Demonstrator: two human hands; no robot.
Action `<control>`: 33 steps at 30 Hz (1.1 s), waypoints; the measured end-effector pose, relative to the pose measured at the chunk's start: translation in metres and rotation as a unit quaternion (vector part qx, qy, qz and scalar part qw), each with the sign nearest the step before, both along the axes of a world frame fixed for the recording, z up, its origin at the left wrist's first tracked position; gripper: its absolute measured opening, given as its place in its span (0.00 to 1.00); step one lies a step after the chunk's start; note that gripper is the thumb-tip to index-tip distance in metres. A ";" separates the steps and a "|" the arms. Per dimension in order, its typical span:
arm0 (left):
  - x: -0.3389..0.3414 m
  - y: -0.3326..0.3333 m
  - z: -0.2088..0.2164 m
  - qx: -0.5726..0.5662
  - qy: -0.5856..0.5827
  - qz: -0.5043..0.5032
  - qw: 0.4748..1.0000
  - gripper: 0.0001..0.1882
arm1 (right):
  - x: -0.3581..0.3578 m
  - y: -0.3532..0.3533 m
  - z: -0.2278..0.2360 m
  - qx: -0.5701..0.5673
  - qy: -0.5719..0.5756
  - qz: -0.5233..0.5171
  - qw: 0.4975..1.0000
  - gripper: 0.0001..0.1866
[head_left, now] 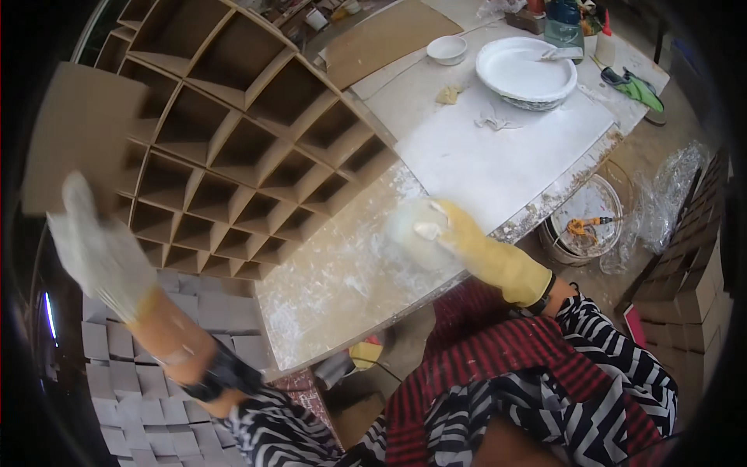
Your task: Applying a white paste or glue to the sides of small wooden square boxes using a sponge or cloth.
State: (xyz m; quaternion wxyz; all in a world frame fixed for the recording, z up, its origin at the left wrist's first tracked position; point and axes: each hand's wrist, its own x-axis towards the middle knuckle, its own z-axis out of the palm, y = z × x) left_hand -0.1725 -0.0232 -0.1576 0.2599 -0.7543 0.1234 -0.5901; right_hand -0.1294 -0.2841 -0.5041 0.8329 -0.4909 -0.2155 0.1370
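My left hand [105, 253], in a white glove, grips a brown square piece [82, 132] that looks like cardboard; its thumb lies on the near face and the other fingers are hidden. The hand is slightly blurred, held up at the far left. My right hand [490, 253], in a yellow rubber glove, is closed on a pale round pad [408, 233] smeared by motion. That pad is over the front part of the table [334, 296], which is streaked with white. Beyond the brown piece stands a large brown grid of square compartments [185, 79].
A wide white basin [486, 70] and a small white bowl [447, 50] stand at the back on the table, near a white sheet [498, 163]. Small grey boxes [148, 381] are stacked at lower left. A bucket [580, 249] sits beside the table's right edge, by clear plastic wrap [661, 202].
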 end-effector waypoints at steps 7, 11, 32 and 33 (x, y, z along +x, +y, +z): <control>-0.038 -0.074 -0.201 -0.572 0.370 -0.350 0.643 0.21 | 0.002 -0.037 -0.066 -0.129 -0.276 -0.317 0.898 0.24; -0.034 -0.060 -0.295 -0.701 0.395 -0.409 0.431 0.27 | -0.004 -0.055 0.023 0.015 -0.011 -0.180 0.984 0.25; 0.022 -0.026 -0.409 -0.835 0.304 -0.458 0.007 0.21 | 0.043 0.020 0.090 -0.551 -0.432 -0.055 0.712 0.25; 0.020 -0.028 -0.406 -0.826 0.312 -0.469 0.005 0.21 | 0.047 0.023 0.101 -0.553 -0.419 -0.042 0.719 0.25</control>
